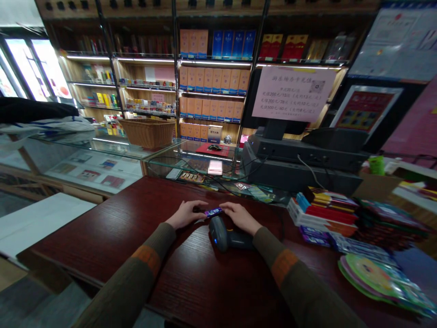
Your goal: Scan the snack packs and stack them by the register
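Observation:
A small purple wrapped packet (213, 212) with light printing lies between my hands, just above the dark red-brown desk (126, 232). My left hand (187, 214) grips its left end, thumb and fingers bent around it. At the other end, the fingers of my right hand (241, 217) close on the packet. Directly below it, a dark barcode scanner (220, 234) rests on the desk, a small blue light glowing on its head. The scanner's handle runs right, passing under my right wrist.
To the right are stacked boxes (327, 214), purple packets (314, 236) and round green packaged items (368, 275). A monitor with a paper sign (290, 93) stands behind. Glass counters (102, 166) hold a wicker basket (148, 132). A computer mouse (215, 147) sits on a red mat.

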The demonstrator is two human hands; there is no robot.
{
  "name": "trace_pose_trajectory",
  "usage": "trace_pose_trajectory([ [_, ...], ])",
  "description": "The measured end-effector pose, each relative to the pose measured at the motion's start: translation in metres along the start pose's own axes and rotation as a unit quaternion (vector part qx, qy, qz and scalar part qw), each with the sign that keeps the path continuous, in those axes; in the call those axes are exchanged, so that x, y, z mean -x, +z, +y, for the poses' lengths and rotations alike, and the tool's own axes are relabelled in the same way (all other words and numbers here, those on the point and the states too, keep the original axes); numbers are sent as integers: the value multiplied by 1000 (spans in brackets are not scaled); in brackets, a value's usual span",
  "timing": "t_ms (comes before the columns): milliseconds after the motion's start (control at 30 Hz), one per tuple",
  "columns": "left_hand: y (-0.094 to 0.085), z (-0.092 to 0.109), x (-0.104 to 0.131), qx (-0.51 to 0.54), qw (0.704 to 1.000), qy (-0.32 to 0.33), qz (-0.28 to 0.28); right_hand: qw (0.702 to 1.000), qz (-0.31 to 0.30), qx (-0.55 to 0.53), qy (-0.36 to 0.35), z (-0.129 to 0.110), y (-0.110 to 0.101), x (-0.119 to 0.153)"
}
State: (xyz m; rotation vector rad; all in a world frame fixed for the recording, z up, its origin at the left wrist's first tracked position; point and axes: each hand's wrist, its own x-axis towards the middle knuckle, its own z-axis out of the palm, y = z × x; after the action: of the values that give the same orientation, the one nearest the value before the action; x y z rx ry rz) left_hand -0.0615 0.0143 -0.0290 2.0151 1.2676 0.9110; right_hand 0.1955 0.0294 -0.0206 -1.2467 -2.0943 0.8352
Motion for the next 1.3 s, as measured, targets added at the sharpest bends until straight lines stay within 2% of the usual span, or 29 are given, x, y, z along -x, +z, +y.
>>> trace_pose_trajectory([
  [133, 6, 2, -6, 118, 993, -4, 11, 998, 41, -57, -8, 5, -4, -1],
  [400, 21, 22, -22, 96, 992, 35, 70, 982, 129, -137, -3, 3, -10, 11],
  [600, 36, 31, -29, 99, 984, 70, 132, 973, 160, -164, 6, 5, -8, 17],
  [833, 38, 30, -27, 30, 988, 85, 127, 965, 172, -193, 52, -1, -8, 21],
  [1000, 33, 30, -26, -61, 983, 83, 154, 961, 173, -213, 31, 0, -5, 20],
  [1133, 29, 29, -24, -91, 972, 112, 184, 960, 163, -228, 17, -1, -2, 21],
  [1300, 26, 29, -20, -162, 962, 137, 171, 962, 144, -230, 14, -2, 0, 22],
])
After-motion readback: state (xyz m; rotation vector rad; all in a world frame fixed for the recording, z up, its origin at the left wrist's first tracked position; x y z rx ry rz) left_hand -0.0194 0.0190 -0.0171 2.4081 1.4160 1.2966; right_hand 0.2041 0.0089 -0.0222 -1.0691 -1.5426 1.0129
